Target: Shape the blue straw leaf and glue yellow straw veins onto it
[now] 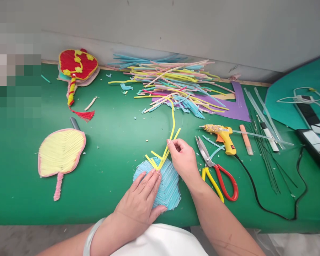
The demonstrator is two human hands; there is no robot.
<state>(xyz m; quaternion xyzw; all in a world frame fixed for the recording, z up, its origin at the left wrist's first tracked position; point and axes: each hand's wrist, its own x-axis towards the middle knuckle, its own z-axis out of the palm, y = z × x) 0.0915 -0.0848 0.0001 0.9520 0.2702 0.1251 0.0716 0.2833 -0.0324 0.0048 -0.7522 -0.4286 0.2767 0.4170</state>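
Note:
A blue leaf-shaped fan panel (168, 188) made of rows of pipe cleaners lies on the green table in front of me. My left hand (142, 197) rests flat across it, fingers stretched out, its fingertips on the lower ends of several short yellow strips. My right hand (182, 156) is closed, thumb and forefinger pinching a long yellow pipe cleaner (173, 119) just above the panel's upper edge. That pipe cleaner runs down to my left fingertips, and its far end bends toward a pile of coloured pipe cleaners (173, 76).
To the right lie open scissors (208, 161), a yellow glue gun (224, 137) with a black cord, glue sticks (264, 110) and dark green wires (266, 160). On the left are a yellow leaf-shaped fan (62, 153) and a red fan (78, 65). Purple sheet (241, 103) lies behind.

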